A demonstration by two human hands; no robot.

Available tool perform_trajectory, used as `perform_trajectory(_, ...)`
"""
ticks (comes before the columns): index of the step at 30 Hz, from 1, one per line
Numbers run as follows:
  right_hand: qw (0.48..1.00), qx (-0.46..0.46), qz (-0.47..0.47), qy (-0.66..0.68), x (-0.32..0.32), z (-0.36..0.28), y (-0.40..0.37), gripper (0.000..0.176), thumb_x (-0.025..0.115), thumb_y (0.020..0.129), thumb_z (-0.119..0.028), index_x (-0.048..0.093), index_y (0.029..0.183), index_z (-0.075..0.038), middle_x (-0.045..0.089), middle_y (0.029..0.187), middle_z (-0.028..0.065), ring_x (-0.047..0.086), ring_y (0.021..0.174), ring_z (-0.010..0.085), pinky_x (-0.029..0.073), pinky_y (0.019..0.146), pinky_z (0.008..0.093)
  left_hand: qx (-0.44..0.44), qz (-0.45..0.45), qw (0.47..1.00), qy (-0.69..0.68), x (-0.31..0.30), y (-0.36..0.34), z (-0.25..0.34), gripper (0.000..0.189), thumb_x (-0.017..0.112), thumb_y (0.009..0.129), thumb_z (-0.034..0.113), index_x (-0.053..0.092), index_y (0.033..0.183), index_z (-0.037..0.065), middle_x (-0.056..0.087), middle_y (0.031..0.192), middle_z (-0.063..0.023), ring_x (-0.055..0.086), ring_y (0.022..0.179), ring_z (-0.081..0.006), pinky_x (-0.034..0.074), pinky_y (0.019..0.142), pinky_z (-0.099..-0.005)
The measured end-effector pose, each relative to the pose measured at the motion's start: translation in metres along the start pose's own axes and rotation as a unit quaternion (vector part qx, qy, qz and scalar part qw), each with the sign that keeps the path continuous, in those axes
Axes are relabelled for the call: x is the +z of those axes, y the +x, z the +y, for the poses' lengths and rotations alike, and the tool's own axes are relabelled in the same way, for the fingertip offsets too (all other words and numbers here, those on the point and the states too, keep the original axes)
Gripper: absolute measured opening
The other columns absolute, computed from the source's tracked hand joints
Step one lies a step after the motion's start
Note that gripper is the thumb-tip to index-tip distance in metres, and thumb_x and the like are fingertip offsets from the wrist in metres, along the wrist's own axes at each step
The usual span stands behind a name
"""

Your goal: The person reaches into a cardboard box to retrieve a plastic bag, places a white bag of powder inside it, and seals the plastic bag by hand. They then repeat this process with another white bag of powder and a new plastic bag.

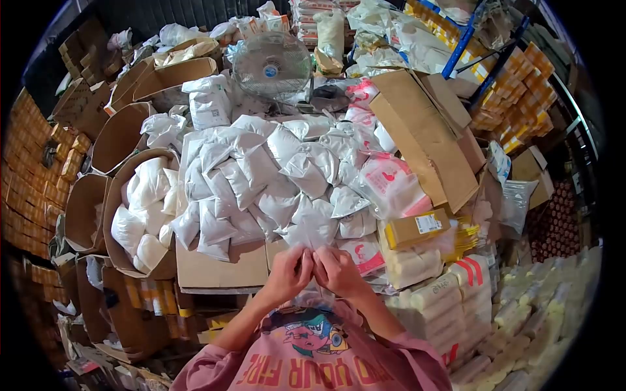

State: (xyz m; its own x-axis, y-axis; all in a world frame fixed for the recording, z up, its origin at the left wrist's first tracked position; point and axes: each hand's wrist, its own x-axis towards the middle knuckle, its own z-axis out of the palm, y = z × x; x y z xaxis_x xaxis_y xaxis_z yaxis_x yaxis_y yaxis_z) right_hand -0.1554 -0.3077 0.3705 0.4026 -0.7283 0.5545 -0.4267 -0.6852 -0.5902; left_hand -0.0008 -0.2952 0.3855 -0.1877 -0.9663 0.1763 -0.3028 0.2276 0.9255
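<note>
My left hand [290, 272] and my right hand [336, 270] are close together at the front edge of the work surface, fingers pinched on the top of a white filled bag [311, 225]. The bag lies at the near side of a large pile of similar white bags [244, 169]. Under the pile, a flat cardboard sheet [222, 267] shows at the front. Clear plastic hangs just below my hands, partly hidden by them.
A fan [272, 68] stands behind the pile. Open cardboard boxes, one holding white bags [149, 212], line the left. At right are pink-printed plastic bags [393, 182], a large cardboard piece [424, 137], a brown labelled box [417, 228] and wrapped white rolls [440, 309].
</note>
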Motion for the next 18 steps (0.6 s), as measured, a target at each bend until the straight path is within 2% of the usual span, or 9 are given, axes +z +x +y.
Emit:
perform_trajectory(1, 1.000, 0.018, -0.001, 0.007, -0.006, -0.007, 0.003, 0.011, 0.059, 0.084, -0.004, 0.048, 0.081, -0.002, 0.049, 0.065, 0.0130, 0.055, 0.058, 0.0341, 0.044, 0.050, 0.0391, 0.020, 0.007, 1.000, 0.009, -0.002, 0.002, 0.005, 0.016, 0.051, 0.091, 0.009, 0.050, 0.080, -0.002, 0.050, 0.062, -0.0197, 0.051, 0.051, -0.0336, 0.040, 0.049, -0.0374)
perform_trajectory(2, 0.999, 0.036, -0.003, 0.013, -0.011, -0.014, 0.005, 0.010, 0.059, 0.084, -0.005, 0.049, 0.083, -0.002, 0.050, 0.067, 0.0132, 0.056, 0.060, 0.0341, 0.045, 0.051, 0.0389, 0.051, 0.029, 0.998, -0.004, -0.003, 0.006, 0.011, 0.018, 0.052, 0.092, 0.011, 0.050, 0.078, -0.001, 0.048, 0.059, -0.0178, 0.049, 0.047, -0.0284, 0.039, 0.048, -0.0355)
perform_trajectory(5, 0.997, 0.067, 0.043, 0.005, -0.008, -0.020, 0.011, 0.008, 0.057, 0.085, -0.005, 0.050, 0.085, -0.002, 0.052, 0.071, 0.0144, 0.057, 0.064, 0.0351, 0.045, 0.053, 0.0389, 0.008, 0.012, 0.999, -0.029, -0.006, 0.016, 0.019, 0.019, 0.052, 0.092, 0.011, 0.051, 0.078, -0.001, 0.047, 0.056, -0.0154, 0.045, 0.045, -0.0209, 0.037, 0.046, -0.0318)
perform_trajectory(6, 0.995, 0.078, 0.054, 0.004, -0.006, -0.020, 0.013, 0.008, 0.056, 0.086, -0.005, 0.049, 0.084, -0.002, 0.052, 0.071, 0.0148, 0.057, 0.065, 0.0357, 0.045, 0.053, 0.0392, 0.002, 0.016, 0.999, -0.043, -0.003, 0.017, 0.012, 0.019, 0.051, 0.093, 0.012, 0.052, 0.079, -0.001, 0.046, 0.053, -0.0112, 0.043, 0.046, -0.0135, 0.036, 0.046, -0.0287)
perform_trajectory(9, 0.993, 0.112, 0.033, 0.012, -0.011, -0.018, 0.016, 0.008, 0.054, 0.089, -0.005, 0.047, 0.087, -0.001, 0.053, 0.073, 0.0177, 0.057, 0.068, 0.0388, 0.046, 0.055, 0.0416, -0.076, -0.047, 0.983, -0.163, -0.006, 0.021, 0.009, 0.021, 0.051, 0.094, 0.013, 0.052, 0.078, -0.001, 0.048, 0.053, -0.0052, 0.044, 0.048, -0.0099, 0.035, 0.045, -0.0267)
perform_trajectory(10, 0.993, 0.117, 0.013, 0.018, -0.010, -0.015, 0.012, 0.009, 0.054, 0.089, -0.005, 0.047, 0.088, -0.001, 0.053, 0.074, 0.0181, 0.057, 0.069, 0.0392, 0.046, 0.056, 0.0422, -0.096, -0.089, 0.972, -0.197, -0.011, 0.022, 0.011, 0.025, 0.050, 0.095, 0.016, 0.052, 0.077, -0.001, 0.049, 0.055, -0.0004, 0.044, 0.050, -0.0077, 0.036, 0.047, -0.0254)
perform_trajectory(14, 0.997, 0.048, -0.054, 0.034, -0.015, -0.011, 0.010, 0.010, 0.055, 0.087, -0.003, 0.046, 0.090, 0.000, 0.053, 0.075, 0.0183, 0.058, 0.071, 0.0399, 0.046, 0.058, 0.0432, -0.136, -0.217, 0.951, -0.173, -0.023, 0.018, 0.002, 0.033, 0.043, 0.096, 0.022, 0.053, 0.076, -0.002, 0.052, 0.058, -0.0011, 0.046, 0.054, -0.0071, 0.038, 0.051, -0.0252)
perform_trajectory(17, 0.995, 0.011, -0.079, 0.056, -0.013, -0.003, 0.004, 0.011, 0.056, 0.085, -0.001, 0.047, 0.090, -0.001, 0.053, 0.074, 0.0180, 0.057, 0.069, 0.0395, 0.046, 0.057, 0.0428, -0.139, -0.255, 0.947, -0.135, -0.027, 0.014, 0.001, 0.033, 0.043, 0.096, 0.021, 0.054, 0.076, -0.003, 0.053, 0.060, -0.0016, 0.047, 0.056, -0.0074, 0.038, 0.052, -0.0253)
perform_trajectory(18, 0.994, 0.002, -0.084, 0.066, -0.010, -0.001, 0.001, 0.011, 0.057, 0.084, -0.001, 0.047, 0.090, -0.001, 0.053, 0.073, 0.0180, 0.057, 0.067, 0.0393, 0.046, 0.056, 0.0427, -0.116, -0.226, 0.948, -0.190, -0.019, 0.007, -0.007, 0.034, 0.043, 0.096, 0.021, 0.054, 0.075, -0.003, 0.053, 0.059, -0.0005, 0.046, 0.053, -0.0075, 0.038, 0.050, -0.0260)
